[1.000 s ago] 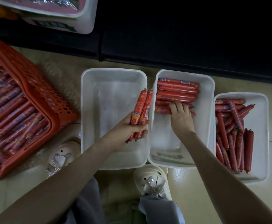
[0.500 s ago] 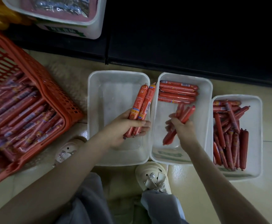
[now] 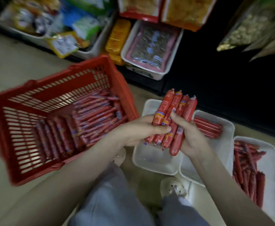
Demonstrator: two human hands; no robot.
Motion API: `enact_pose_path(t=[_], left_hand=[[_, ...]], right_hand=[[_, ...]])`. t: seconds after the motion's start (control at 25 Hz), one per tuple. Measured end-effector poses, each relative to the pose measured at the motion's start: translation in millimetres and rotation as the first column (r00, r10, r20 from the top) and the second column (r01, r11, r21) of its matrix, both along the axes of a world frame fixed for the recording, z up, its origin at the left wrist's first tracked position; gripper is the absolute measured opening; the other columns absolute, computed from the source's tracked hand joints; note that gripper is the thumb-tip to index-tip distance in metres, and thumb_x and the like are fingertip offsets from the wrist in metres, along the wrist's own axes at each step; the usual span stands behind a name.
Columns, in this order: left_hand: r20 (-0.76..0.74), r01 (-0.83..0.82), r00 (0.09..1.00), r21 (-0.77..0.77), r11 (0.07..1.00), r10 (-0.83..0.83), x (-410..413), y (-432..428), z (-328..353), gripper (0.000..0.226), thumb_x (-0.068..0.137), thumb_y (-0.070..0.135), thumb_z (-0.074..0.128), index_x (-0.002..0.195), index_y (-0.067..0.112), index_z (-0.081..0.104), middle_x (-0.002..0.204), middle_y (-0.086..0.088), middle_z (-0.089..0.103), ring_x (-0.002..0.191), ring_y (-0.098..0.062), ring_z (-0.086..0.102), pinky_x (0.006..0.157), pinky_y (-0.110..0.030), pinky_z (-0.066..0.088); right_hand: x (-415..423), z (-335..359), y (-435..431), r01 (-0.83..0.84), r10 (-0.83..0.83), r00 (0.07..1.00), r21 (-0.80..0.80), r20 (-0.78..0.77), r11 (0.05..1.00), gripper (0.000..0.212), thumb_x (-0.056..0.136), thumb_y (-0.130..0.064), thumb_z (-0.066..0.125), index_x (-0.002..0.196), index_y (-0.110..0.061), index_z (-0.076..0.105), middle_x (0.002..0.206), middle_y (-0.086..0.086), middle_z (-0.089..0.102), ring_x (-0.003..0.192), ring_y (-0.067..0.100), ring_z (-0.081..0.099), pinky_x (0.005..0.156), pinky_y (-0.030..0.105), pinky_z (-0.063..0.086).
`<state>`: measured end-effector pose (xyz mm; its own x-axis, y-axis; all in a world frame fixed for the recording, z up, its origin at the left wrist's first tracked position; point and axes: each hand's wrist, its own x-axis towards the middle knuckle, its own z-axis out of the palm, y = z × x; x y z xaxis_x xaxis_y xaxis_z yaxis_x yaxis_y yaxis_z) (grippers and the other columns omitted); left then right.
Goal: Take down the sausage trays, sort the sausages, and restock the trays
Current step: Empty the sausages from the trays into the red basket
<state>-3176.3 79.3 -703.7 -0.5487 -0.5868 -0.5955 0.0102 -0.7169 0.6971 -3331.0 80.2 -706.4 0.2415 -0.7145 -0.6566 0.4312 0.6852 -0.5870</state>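
Viewing from the head camera, both hands hold one bundle of sausages [image 3: 174,111] in red wrappers, raised above the floor [image 3: 11,66] and over the far end of the left tray [image 3: 153,162]. Left hand [image 3: 140,129]: grip closed around the bundle's lower half, thumb across the front, fingers behind. Right hand [image 3: 189,136]: grip curled round the right side of the same bundle, thumb pressed between the sausages near mid-length. The bundle stands nearly upright, tilted slightly right, clipped ends uppermost. Three white trays lie side by side on the floor; the middle tray [image 3: 231,126] carries a row of sausages [image 3: 207,128] at its far end, and the right tray [image 3: 273,160] carries a loose heap [image 3: 247,168] lying mostly lengthwise. A red basket [image 3: 125,98] sits left of the trays, just beside the left tray, with many packed sausages [image 3: 84,121] lying in it. A light shoe [image 3: 172,186] shows beneath the trays' near edge. Shelf stock behind is blurred.
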Motion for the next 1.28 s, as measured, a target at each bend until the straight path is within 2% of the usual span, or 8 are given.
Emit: enact_pose_path(t=[0.28,0.48,0.64,0.76,0.92,1.0,1.16,1.28], left_hand=[[0.112,-0.131,0.986,0.063,0.989,0.124,132,24,7,0.008,0.091,0.011,0.061,0.098,0.012,0.065,0.087,-0.010,0.069,0.072,-0.020,0.067,0.062,-0.031,0.058],[0.297,-0.322,0.912,0.086,0.943,0.284,212,40,-32,0.020,0.087,0.024,0.068,0.105,0.017,0.064,0.098,-0.011,0.071,0.087,-0.025,0.068,0.082,-0.043,0.057],[0.717,-0.263,0.656,-0.074,0.962,0.235,269,65,-73,0.030,0.089,0.037,0.062,0.107,0.014,0.058,0.083,-0.003,0.065,0.070,-0.018,0.064,0.066,-0.034,0.056],[0.870,-0.048,0.492,0.060,0.997,-0.029,301,77,-106,0.031,0.095,0.033,0.050,0.110,0.008,0.061,0.100,-0.013,0.068,0.089,-0.027,0.066,0.078,-0.035,0.051],[0.936,0.225,0.156,0.277,0.934,-0.315,312,86,-146,0.036,0.099,0.015,0.034,0.131,0.009,0.052,0.127,-0.011,0.058,0.115,-0.025,0.057,0.090,-0.030,0.046],[0.916,0.247,0.102,0.353,0.902,-0.387,314,90,-162,0.037,0.100,0.013,0.032,0.132,0.012,0.050,0.131,-0.010,0.055,0.119,-0.024,0.055,0.092,-0.031,0.046],[0.902,0.130,0.053,0.420,0.898,-0.429,308,81,-164,0.032,0.099,0.013,0.039,0.129,0.009,0.050,0.129,-0.008,0.056,0.117,-0.022,0.056,0.089,-0.031,0.048],[0.967,0.112,-0.092,0.247,0.962,-0.238,311,77,-155,0.044,0.096,0.016,0.044,0.136,0.004,0.029,0.133,-0.012,0.047,0.118,-0.024,0.052,0.085,-0.029,0.048]], right_hand=[[141,1,-16,-0.358,0.355,0.928,-0.009,-0.112,0.934,0.043,0.066,-0.001,0.072,0.108,0.005,0.064,0.102,0.026,0.067,0.090,0.037,0.067,0.083,0.051,0.054],[238,-40,-26,-0.507,0.515,0.842,0.089,-0.163,0.857,0.026,0.070,0.003,0.071,0.095,-0.003,0.069,0.086,0.018,0.071,0.079,0.033,0.069,0.074,0.050,0.057],[311,-96,-26,-0.636,0.649,0.691,0.158,-0.317,0.755,0.056,0.051,-0.014,0.087,0.102,0.000,0.066,0.093,0.015,0.072,0.094,0.032,0.066,0.093,0.050,0.050],[360,-145,-8,-0.709,0.735,0.592,0.221,-0.331,0.670,0.057,0.054,-0.011,0.085,0.105,-0.002,0.062,0.092,0.010,0.068,0.093,0.028,0.065,0.090,0.046,0.051],[402,-190,30,-0.700,0.769,0.568,0.320,-0.292,0.639,0.040,0.071,0.003,0.069,0.109,-0.004,0.060,0.088,0.013,0.067,0.082,0.027,0.066,0.071,0.035,0.056],[408,-201,37,-0.672,0.737,0.555,0.315,-0.386,0.670,0.039,0.075,0.004,0.062,0.111,-0.007,0.056,0.084,0.007,0.062,0.080,0.023,0.062,0.070,0.029,0.052],[408,-200,37,-0.698,0.700,0.447,0.272,-0.557,0.663,0.053,0.077,-0.002,0.059,0.127,-0.015,0.046,0.111,0.011,0.063,0.102,0.027,0.061,0.092,0.038,0.050],[408,-195,42,-0.751,0.697,0.397,0.226,-0.597,0.621,0.055,0.082,-0.014,0.064,0.132,-0.016,0.040,0.119,0.009,0.060,0.106,0.025,0.058,0.091,0.027,0.046]])
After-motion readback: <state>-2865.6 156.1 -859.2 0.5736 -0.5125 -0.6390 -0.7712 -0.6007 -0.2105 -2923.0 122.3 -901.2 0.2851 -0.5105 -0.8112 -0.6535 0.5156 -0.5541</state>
